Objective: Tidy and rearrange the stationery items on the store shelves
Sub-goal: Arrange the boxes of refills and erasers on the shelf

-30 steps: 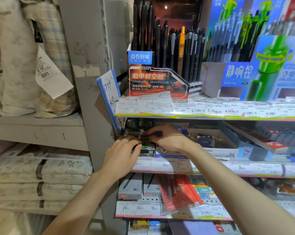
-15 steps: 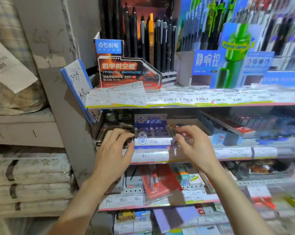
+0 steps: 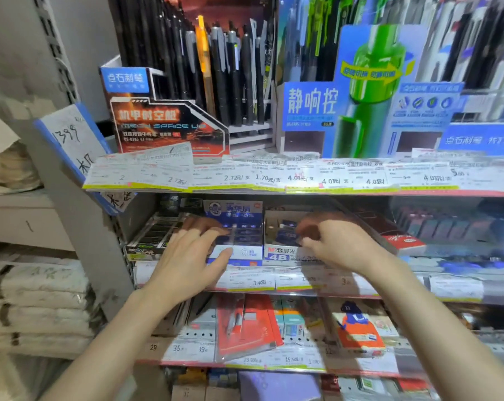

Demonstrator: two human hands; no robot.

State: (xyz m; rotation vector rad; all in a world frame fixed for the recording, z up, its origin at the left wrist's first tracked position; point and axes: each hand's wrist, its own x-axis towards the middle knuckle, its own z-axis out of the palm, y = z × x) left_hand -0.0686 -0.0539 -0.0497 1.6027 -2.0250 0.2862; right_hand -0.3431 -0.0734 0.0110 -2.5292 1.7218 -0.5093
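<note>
On the middle shelf [image 3: 459,287] a blue eraser display box [image 3: 239,218] stands beside a white M&G 4B eraser box [image 3: 279,251]. My left hand [image 3: 187,261] lies over the blue box's front left corner, with the fingers on its top and the thumb against its front face. My right hand [image 3: 340,244] hovers over the 4B box with its fingertips pinched together. Motion blur hides whether they hold a small eraser. A black tray of dark packs [image 3: 152,238] sits to the left of the blue box.
Pen display stands [image 3: 169,123] [image 3: 360,96] fill the shelf above, behind a strip of price labels [image 3: 274,178]. A tilted red and white box [image 3: 401,241] lies right of my right hand. Red blister packs [image 3: 245,325] hang below. A grey upright [image 3: 80,198] and folded bedding [image 3: 33,299] are at the left.
My left hand has shifted right from the black tray onto the blue box. My right hand has stayed over the 4B box with its fingers curled tighter. The view has moved closer.
</note>
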